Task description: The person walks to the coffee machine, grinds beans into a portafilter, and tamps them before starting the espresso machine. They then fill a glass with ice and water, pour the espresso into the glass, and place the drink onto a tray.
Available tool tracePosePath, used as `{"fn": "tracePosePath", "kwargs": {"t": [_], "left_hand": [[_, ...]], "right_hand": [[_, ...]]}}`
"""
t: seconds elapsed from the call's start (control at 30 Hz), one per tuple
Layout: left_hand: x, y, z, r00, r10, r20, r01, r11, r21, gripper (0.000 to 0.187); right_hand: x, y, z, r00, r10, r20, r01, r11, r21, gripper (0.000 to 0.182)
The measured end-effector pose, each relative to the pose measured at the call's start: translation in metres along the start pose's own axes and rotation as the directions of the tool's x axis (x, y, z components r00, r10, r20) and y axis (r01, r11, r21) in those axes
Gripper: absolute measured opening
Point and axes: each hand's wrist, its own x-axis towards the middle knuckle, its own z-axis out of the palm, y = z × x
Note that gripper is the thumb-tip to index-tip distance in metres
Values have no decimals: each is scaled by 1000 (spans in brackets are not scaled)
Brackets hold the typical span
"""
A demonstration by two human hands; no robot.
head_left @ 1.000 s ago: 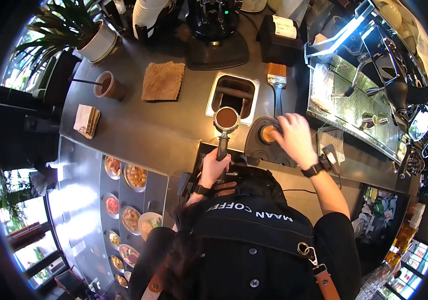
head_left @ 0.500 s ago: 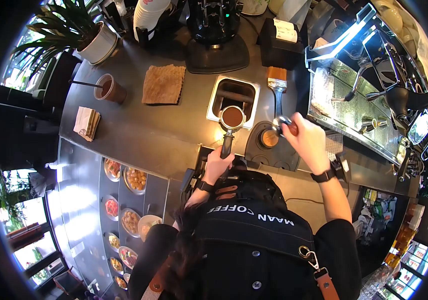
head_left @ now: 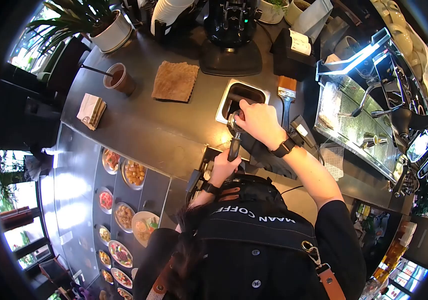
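My left hand point(head_left: 224, 167) is closed around the black handle of a portafilter point(head_left: 234, 148). Its metal basket end lies over the near edge of a steel-rimmed knock box point(head_left: 222, 111) set in the counter. My right hand point(head_left: 263, 123) is closed on top of the basket, gripping a tamper with a wooden handle. The palm and fingers hide most of that tamper, along with the coffee in the basket. Both wrists wear dark bands.
Beyond the knock box stands a black grinder point(head_left: 231, 55). A brush point(head_left: 287, 92) lies to the right, near the espresso machine point(head_left: 399, 107). Leftward are a brown cloth point(head_left: 175, 81), a cup with a stirrer point(head_left: 122, 80) and stacked napkins point(head_left: 92, 111). Plated food pictures point(head_left: 134, 175) cover the counter front.
My right hand has brought the tamper leftward from beside the portafilter onto its basket, covering the coffee grounds. My left hand still grips the handle. The camera view has shifted slightly.
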Motion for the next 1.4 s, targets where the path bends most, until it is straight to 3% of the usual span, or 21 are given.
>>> {"fn": "tracePosePath", "kwargs": {"t": [0.03, 0.07, 0.13, 0.17, 0.23, 0.3, 0.37, 0.4, 0.43, 0.57, 0.63, 0.7, 0.8, 0.83, 0.9, 1.0, 1.07, 1.17, 1.3, 1.4], "left_hand": [[0, 0, 0, 1000, 2, -3, -2, 1000, -3, 16], [-1, 0, 1, 1000, 4, -4, -4, 1000, -5, 16], [-1, 4, -1, 1000, 0, 0, 0, 1000, -7, 16], [-1, 6, -1, 1000, -10, 1, 10, 1000, -12, 15], [-3, 4, 1, 999, -33, -4, 33, 999, -16, 15], [-1, 2, 1, 999, -42, -8, 42, 999, -4, 15], [-4, 6, 0, 999, -36, -11, 36, 999, 26, 16], [-4, 7, -2, 999, -43, -8, 43, 999, 29, 17], [-3, 9, 0, 999, -45, -13, 45, 999, 21, 17], [-4, 10, -1, 998, -60, 33, 62, 997, -44, 13], [-2, 13, -1, 998, -48, 50, 51, 997, -59, 13], [-4, 12, -4, 997, -52, 56, 56, 996, -76, 14], [1, 2, -3, 998, -17, 57, 18, 1000, -18, 17], [0, 1, -4, 998, -10, 62, 9, 1000, 10, 16], [1, 1, -5, 997, -49, 64, 51, 998, -21, 15], [-1, 1, -4, 996, -71, 48, 71, 997, -7, 16], [-1, 6, -5, 996, -72, 46, 70, 997, 38, 16], [-2, 9, -9, 996, -43, 75, 40, 999, 34, 17], [-4, 9, -12, 990, -48, 132, 57, 996, -62, 18], [-11, 29, -15, 985, -13, 173, 23, 998, -58, 16]], "right_hand": [[2, -2, -6, 997, 23, 75, -22, 1000, -18, 33], [3, -3, -11, 995, -18, -98, 16, 1000, -21, 38], [9, -8, -30, 896, -94, -433, 83, 996, -45, 48], [16, -4, -50, 884, -84, -460, 130, 989, 68, 61], [17, -17, -97, 758, -91, -645, 141, 990, 26, 55], [17, -23, -90, 755, -132, -642, 145, 989, -33, 54], [21, -17, 1, 891, -98, -443, 89, 995, -40, 50], [18, -6, 38, 940, 12, -341, 93, 952, 290, 42], [20, -10, 33, 901, 24, -434, 89, 967, 239, 35], [18, -8, 36, 925, -49, -377, 98, 989, 111, 37], [11, -10, 18, 922, -12, -388, 74, 986, 147, 46], [-1, -8, -6, 936, 48, -349, 20, 982, 188, 38], [-3, 2, 1, 997, 75, 11, -75, 988, 135, 28], [-3, 8, 6, 961, -51, -272, 97, 983, 159, 24], [-6, 16, 3, 977, 63, -204, -22, 980, 198, 23], [-34, 23, -47, 896, 214, -388, -116, 958, 261, 26], [-62, 32, -79, 861, 320, -394, -198, 926, 321, 26], [-104, 54, -91, 809, 369, -458, -282, 927, 248, 25], [-151, 83, -53, 785, 550, -285, -522, 835, 172, 25], [-172, 99, -8, 763, 577, -292, -588, 807, 59, 27]]}}
